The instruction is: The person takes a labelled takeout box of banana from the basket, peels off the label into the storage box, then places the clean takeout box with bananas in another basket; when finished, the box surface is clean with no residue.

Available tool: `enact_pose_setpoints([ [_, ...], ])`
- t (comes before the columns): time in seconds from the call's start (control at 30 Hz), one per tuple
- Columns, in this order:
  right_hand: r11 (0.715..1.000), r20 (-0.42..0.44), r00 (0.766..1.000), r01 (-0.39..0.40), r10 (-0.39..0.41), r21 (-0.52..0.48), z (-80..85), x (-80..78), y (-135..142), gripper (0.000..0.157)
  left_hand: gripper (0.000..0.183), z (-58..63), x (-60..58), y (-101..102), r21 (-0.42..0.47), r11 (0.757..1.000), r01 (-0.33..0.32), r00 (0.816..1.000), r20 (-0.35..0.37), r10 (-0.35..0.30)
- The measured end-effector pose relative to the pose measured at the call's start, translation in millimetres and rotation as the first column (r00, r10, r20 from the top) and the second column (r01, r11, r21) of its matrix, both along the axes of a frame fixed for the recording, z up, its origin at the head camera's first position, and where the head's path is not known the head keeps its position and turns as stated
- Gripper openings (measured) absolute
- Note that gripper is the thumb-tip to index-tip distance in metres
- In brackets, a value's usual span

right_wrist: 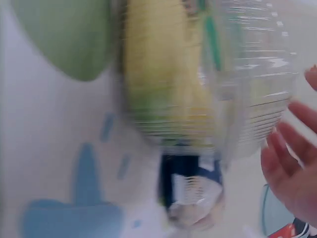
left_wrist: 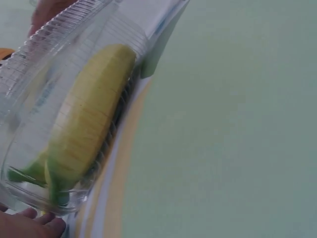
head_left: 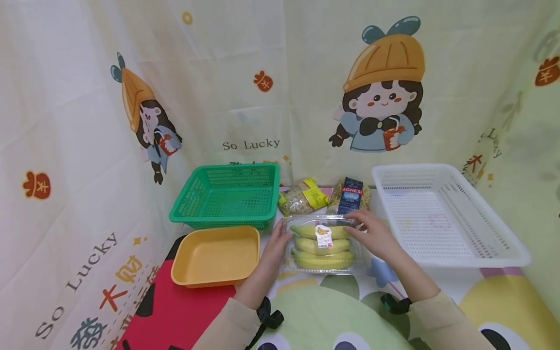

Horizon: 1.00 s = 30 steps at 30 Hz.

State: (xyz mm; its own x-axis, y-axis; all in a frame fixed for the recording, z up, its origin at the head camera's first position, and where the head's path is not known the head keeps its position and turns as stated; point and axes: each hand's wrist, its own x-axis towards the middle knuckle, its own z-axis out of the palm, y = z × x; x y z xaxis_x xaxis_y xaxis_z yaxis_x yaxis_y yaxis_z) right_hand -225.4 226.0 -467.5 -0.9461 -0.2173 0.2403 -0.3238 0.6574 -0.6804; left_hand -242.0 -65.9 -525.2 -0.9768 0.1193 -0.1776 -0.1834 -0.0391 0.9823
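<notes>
A clear plastic clamshell box [head_left: 359, 262] with several yellow bananas [head_left: 321, 260] and a white label [head_left: 323, 236] on top lies in front of me. My left hand [head_left: 274, 248] touches the box's left side; its fingertips [left_wrist: 42, 222] show against the box's end in the left wrist view. Over the far right corner is my right hand [head_left: 372, 233], fingers loosely bent along the edge. The right wrist view puts those fingers [right_wrist: 292, 148] beside the ribbed clear plastic, not wrapped round it. Whether the lid is latched I cannot tell.
Behind the box stand a yellow-labelled bag [head_left: 302, 198] and a blue-labelled AGNESI bag [head_left: 350, 197]. At left are a green basket [head_left: 273, 214] and an orange-yellow tub [head_left: 214, 279]. A large white basket [head_left: 503, 243] stands at right. Patterned cloth hangs behind.
</notes>
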Motion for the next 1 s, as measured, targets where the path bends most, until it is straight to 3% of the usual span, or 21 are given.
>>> enact_pose_setpoints([
  [0.17, 0.981, 0.07, 0.985, -0.164, 0.157, 0.104, 13.7, -5.0, -13, 0.027, 0.067, -7.2, 0.0, 1, 0.047, 0.999, 0.01, 1.0, -0.013, -0.009],
  [0.37, 0.923, 0.178, 0.931, -0.348, 0.319, 0.164, 14.8, -13.3, -23, 0.013, 0.066, -10.2, 0.6, 2, 0.032, 0.999, 0.007, 1.0, -0.025, -0.006],
  [0.83, 0.859, 0.156, 0.901, -0.434, 0.406, 0.27, 13.2, -21.8, -30, 0.005, 0.064, -10.5, 0.2, 3, 0.008, 1.0, 0.013, 0.999, -0.038, -0.013],
  [1.0, 0.822, 0.132, 0.893, -0.447, 0.43, 0.351, 13.7, -21.6, -32, 0.006, 0.064, -8.1, 0.2, 2, 0.006, 1.0, 0.02, 0.999, -0.04, -0.02],
])
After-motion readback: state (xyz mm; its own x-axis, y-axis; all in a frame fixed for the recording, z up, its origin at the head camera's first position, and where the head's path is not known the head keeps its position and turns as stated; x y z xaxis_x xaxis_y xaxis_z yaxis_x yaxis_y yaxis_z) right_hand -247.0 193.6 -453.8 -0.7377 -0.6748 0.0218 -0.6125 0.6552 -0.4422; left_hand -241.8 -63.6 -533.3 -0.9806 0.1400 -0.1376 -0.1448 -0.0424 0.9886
